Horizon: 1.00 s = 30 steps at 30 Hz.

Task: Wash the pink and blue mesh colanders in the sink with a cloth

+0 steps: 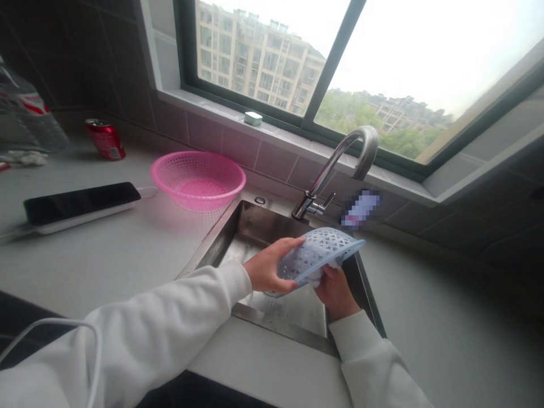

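A light blue plastic colander (327, 242) with cut-out holes is held tilted over the steel sink (293, 317), its open side facing down and to the right. My left hand (272, 265) grips its left side, thumb and fingers at the rim. Inside the bowl, my right hand (338, 292) presses a soft white cloth (315, 277) against the wall. Most of the cloth and the right fingertips are hidden by the colander. Behind it rises the chrome faucet (329, 170); no water is seen running from it.
Left of the sink stands a pink basket (198, 175). Farther left are a black-screened device (83, 201) with a cable, a red can (105, 139) and a clear bottle (32, 113). A small box (253, 118) sits on the sill. A blurred packet (361, 208) is right of the faucet.
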{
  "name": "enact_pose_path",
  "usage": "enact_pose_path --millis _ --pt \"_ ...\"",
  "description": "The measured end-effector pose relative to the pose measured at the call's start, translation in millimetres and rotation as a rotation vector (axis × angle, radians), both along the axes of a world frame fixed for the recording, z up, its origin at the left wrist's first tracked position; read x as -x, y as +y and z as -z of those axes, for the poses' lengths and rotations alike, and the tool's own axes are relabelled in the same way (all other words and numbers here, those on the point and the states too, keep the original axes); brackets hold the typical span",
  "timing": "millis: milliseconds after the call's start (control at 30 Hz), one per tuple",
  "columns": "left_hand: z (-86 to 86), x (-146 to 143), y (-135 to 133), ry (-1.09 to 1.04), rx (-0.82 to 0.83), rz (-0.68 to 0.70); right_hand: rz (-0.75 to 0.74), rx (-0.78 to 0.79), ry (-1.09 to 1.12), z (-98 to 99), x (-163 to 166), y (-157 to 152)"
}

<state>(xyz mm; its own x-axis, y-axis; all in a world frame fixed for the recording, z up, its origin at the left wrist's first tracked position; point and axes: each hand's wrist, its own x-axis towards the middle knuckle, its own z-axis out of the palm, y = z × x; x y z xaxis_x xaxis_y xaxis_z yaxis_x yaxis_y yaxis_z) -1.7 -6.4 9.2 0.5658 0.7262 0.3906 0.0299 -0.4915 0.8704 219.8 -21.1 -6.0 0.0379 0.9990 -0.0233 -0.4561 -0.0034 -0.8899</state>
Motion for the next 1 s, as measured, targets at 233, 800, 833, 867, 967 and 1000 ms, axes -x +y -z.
enact_pose_path --millis 233,800,833,867,967,1000 --pt "-1.2 0.3 0.3 -0.004 0.016 0.030 -0.002 0.059 0.027 1.6 -8.3 3.5" --pt "4.7 -2.1 2.9 0.024 0.174 -0.036 0.095 -0.012 0.086 -1.8 -10.7 7.0" --pt "4.0 -2.2 2.5 0.032 0.158 -0.036 0.084 -0.006 0.079 -1.5 -7.7 5.5" --pt "3.5 -2.1 2.2 0.036 0.144 -0.035 0.067 0.001 0.064 -1.1 -4.4 3.9" --pt "2.3 -1.4 1.9 0.036 0.125 -0.025 0.036 0.010 -0.005 -0.3 1.9 0.2" --pt "1.9 -1.0 2.0 0.038 0.121 -0.022 0.041 0.008 -0.016 -0.5 1.2 0.1"
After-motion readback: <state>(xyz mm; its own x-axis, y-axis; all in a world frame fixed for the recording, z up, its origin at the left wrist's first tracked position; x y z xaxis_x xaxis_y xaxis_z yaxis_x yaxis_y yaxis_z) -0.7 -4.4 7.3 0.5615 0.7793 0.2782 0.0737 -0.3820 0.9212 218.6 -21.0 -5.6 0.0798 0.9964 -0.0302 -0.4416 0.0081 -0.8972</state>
